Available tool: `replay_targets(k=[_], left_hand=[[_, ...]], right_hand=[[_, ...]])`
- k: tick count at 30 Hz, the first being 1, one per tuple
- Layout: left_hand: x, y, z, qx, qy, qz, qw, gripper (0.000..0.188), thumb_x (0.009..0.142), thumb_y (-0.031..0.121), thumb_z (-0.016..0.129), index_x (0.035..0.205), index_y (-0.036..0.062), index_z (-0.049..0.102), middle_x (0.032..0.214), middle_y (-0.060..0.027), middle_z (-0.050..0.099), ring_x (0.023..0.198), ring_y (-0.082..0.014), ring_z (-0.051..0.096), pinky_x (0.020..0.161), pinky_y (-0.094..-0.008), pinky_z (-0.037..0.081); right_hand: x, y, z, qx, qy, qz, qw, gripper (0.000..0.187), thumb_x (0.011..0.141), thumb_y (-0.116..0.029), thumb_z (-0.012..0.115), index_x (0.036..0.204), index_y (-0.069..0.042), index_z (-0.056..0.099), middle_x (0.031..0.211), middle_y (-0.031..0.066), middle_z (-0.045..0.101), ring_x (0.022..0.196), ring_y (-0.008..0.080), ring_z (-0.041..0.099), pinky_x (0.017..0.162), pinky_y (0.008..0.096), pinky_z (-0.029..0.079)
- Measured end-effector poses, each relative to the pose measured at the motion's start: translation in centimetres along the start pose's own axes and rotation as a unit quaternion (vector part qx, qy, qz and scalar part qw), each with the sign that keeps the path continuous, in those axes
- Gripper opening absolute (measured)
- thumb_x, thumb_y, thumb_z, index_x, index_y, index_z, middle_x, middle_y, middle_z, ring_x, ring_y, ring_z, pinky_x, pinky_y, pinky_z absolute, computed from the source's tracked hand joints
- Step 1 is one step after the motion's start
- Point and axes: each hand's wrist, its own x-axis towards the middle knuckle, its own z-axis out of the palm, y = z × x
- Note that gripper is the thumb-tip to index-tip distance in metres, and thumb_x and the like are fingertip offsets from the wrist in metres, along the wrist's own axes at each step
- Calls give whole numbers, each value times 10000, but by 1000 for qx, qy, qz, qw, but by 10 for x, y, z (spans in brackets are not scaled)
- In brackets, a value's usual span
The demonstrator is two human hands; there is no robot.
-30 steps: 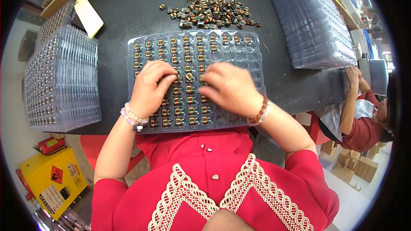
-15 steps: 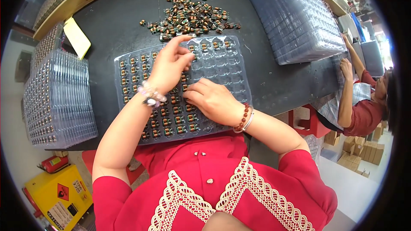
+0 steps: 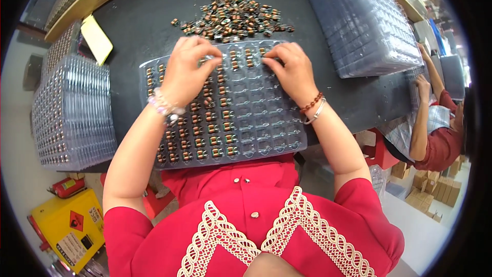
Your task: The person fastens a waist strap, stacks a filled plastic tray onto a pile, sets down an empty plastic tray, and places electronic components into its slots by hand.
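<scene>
A clear plastic tray [image 3: 266,136] lies on the dark table in front of me, its left columns filled with small copper-wound coils [image 3: 228,125]. My left hand [image 3: 187,72] is over the tray's upper left part. Its thumb and fingertips are pinched together at the upper middle; what they hold, if anything, is hidden. At the far row, toward the right, my right hand [image 3: 294,72] pinches at a copper-wound coil in a pocket. Two more coils sit in that row between my hands. Pockets below my right fingertips hold no coils.
Loose coils are heaped [image 3: 230,18] beyond the tray. Tall stacks of clear trays stand at the left [image 3: 74,113] and right [image 3: 366,25]. A yellow card [image 3: 96,40] leans behind the left stack. Another person [image 3: 435,128] works at the far right.
My right hand has moved from the tray's middle up to its far row at the right. My left hand has shifted slightly left and stays near the far edge. More filled pockets show mid-tray.
</scene>
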Motion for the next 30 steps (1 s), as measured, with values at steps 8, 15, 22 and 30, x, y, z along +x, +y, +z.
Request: replay_targets(k=[8, 15, 22, 30], left_hand=[[-64, -5, -22, -17, -163, 14, 986, 200, 723, 96, 743, 918, 85, 697, 1015, -43, 602, 1068, -263, 506, 942, -382, 432], [-59, -13, -14, -62, -138, 46, 987, 148, 753, 77, 707, 895, 62, 669, 949, -51, 661, 1065, -259, 545, 932, -388, 443], [-56, -7, -13, -118, -136, 28, 983, 175, 754, 79, 709, 927, 62, 682, 926, -65, 665, 997, -256, 577, 882, -373, 464], [4, 28, 28, -137, -86, -69, 984, 143, 752, 108, 723, 884, 64, 690, 901, -85, 675, 929, -275, 597, 848, -378, 461]], right_hand=[[-2, -52, -7, 47, -58, -74, 995, 154, 798, -81, 682, 948, -64, 650, 1017, 92, 609, 956, 293, 598, 816, 385, 499], [-28, -99, 25, 81, -190, -187, 960, 170, 801, -155, 678, 948, -79, 643, 980, 65, 616, 895, 244, 613, 733, 351, 516], [-25, -100, 9, 14, -160, -271, 949, 272, 761, -100, 593, 1028, -56, 623, 969, 57, 602, 835, 213, 605, 682, 314, 529], [-6, 8, -35, -80, -3, -122, 989, 123, 764, -82, 711, 878, -73, 665, 915, 37, 653, 797, 231, 626, 673, 336, 523]])
